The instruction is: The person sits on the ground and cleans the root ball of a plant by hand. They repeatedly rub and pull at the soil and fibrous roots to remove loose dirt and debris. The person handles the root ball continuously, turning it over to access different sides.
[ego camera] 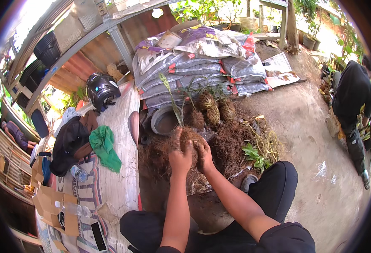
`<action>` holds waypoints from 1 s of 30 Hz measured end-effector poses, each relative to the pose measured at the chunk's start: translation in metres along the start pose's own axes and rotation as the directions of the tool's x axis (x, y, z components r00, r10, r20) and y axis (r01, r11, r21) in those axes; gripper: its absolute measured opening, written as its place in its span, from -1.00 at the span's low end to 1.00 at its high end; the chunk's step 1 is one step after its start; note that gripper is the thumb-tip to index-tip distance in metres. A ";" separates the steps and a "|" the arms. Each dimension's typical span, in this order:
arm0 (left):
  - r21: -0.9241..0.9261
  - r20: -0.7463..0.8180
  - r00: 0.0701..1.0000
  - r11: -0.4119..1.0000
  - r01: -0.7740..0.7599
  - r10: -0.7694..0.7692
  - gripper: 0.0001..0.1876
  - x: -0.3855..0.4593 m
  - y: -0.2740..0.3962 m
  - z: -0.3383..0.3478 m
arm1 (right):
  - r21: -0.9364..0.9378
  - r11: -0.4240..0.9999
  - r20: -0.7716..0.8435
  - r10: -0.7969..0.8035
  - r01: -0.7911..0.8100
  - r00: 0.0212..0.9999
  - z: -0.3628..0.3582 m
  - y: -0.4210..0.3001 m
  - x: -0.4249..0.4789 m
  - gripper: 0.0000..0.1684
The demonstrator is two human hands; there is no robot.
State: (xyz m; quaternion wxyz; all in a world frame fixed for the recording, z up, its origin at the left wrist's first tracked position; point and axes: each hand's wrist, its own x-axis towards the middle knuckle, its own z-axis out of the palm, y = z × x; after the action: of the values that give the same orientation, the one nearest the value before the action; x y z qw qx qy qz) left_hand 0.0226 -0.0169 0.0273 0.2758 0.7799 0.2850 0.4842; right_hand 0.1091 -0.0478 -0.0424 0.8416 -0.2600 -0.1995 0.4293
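Observation:
My left hand (181,156) and my right hand (205,155) are cupped around a ball of brown fibre (192,135), one on each side. A long, mottled green leaf (172,99) rises just behind the ball and seems to grow from it. Beyond it is a round dark basin (161,121). Several wrapped root balls (208,109), some bound with pale strands, stand with their leafy tops near the sacks. Loose brown fibre (231,147) is heaped right of my hands, beside yellowish strands (272,142) and a cut green leaf sprig (253,154).
Stacked filled sacks (198,71) form a wall ahead. A sheet-covered platform on the left bears a black helmet (102,90), green cloth (105,147), plastic bottle (77,209), cardboard box (51,205) and phone (99,236). Another person (351,95) bends over plants at right.

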 end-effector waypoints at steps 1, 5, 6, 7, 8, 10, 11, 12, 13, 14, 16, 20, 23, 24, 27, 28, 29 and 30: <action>-0.102 0.001 0.999 0.994 0.049 -0.049 -0.52 -0.002 -0.006 0.000 | 0.055 0.998 0.003 0.038 -0.038 0.999 0.001 -0.003 -0.001 -0.45; -0.462 -0.006 0.974 0.864 0.200 -0.228 -0.46 -0.005 -0.029 0.003 | 0.173 0.973 0.028 0.149 -0.152 0.988 0.006 -0.014 -0.004 -0.42; -0.544 -0.016 0.957 0.806 0.235 -0.290 -0.42 -0.007 -0.038 0.007 | 0.191 0.965 0.023 0.181 -0.182 0.983 0.005 -0.015 -0.004 -0.41; -0.618 -0.027 0.937 0.742 0.258 -0.348 -0.39 -0.009 -0.048 0.008 | 0.210 0.954 0.025 0.214 -0.214 0.977 0.006 -0.015 -0.004 -0.40; -0.698 0.018 0.907 0.644 0.313 -0.421 -0.39 -0.014 -0.059 0.006 | 0.227 0.934 -0.016 0.287 -0.277 0.958 0.007 -0.013 -0.006 -0.38; -0.847 0.149 0.762 0.316 0.427 -0.631 -0.41 -0.023 -0.054 0.006 | 0.271 0.887 -0.104 0.412 -0.373 0.905 -0.002 -0.006 -0.005 -0.34; -0.884 0.237 0.673 0.131 0.448 -0.701 -0.43 -0.024 -0.048 0.007 | -0.012 0.973 -0.046 0.232 -0.233 0.972 -0.015 0.005 -0.002 -0.30; -0.865 0.309 0.635 0.069 0.497 -0.708 -0.42 -0.019 -0.024 0.007 | -0.282 0.959 0.053 0.055 -0.038 0.997 -0.039 0.019 0.005 -0.26; -0.881 0.296 0.624 0.046 0.471 -0.724 -0.42 -0.022 -0.019 -0.001 | -0.173 0.979 0.090 0.125 -0.108 0.988 -0.022 0.013 0.000 -0.20; -0.896 0.284 0.611 0.024 0.444 -0.739 -0.42 -0.025 -0.017 -0.008 | -0.066 0.981 0.125 0.192 -0.185 0.973 -0.005 0.006 -0.004 -0.13; -0.908 0.305 0.607 -0.031 0.418 -0.734 -0.41 -0.026 -0.024 -0.013 | -0.286 0.956 0.158 0.115 -0.067 0.981 0.001 0.002 -0.009 -0.10; -0.938 0.277 0.625 -0.062 0.342 -0.730 -0.39 -0.037 -0.037 -0.012 | -0.489 0.872 0.107 0.062 -0.002 0.992 0.006 0.003 -0.015 -0.12; -0.952 0.231 0.650 -0.030 0.305 -0.724 -0.37 -0.042 -0.035 -0.012 | -0.399 0.917 0.222 0.076 0.020 0.972 0.006 0.002 -0.011 -0.26; -0.949 0.244 0.638 -0.043 0.313 -0.730 -0.36 -0.041 -0.029 -0.013 | -0.357 0.934 0.288 0.078 0.031 0.955 0.002 0.003 -0.007 -0.29; -0.926 0.285 0.622 -0.041 0.376 -0.729 -0.34 -0.042 -0.022 -0.014 | -0.301 0.953 0.246 0.091 -0.013 0.965 -0.006 0.015 0.004 -0.31; -0.916 0.294 0.620 -0.030 0.399 -0.728 -0.33 -0.043 -0.023 -0.015 | -0.287 0.957 0.210 0.103 -0.039 0.972 -0.004 0.015 0.002 -0.32; -0.912 0.289 0.635 -0.005 0.410 -0.716 -0.33 -0.043 -0.025 -0.016 | -0.272 0.960 0.172 0.115 -0.065 0.978 -0.003 0.015 -0.002 -0.33; -0.906 0.290 0.651 0.018 0.423 -0.701 -0.33 -0.043 -0.024 -0.015 | -0.258 0.962 0.132 0.124 -0.086 0.983 -0.001 0.011 -0.004 -0.33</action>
State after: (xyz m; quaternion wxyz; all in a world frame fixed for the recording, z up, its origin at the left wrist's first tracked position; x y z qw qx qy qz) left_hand -0.0113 -0.0286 -0.0096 0.8018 0.2172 0.2667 0.4886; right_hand 0.1003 -0.0461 -0.0506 0.7609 -0.3422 -0.2997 0.4627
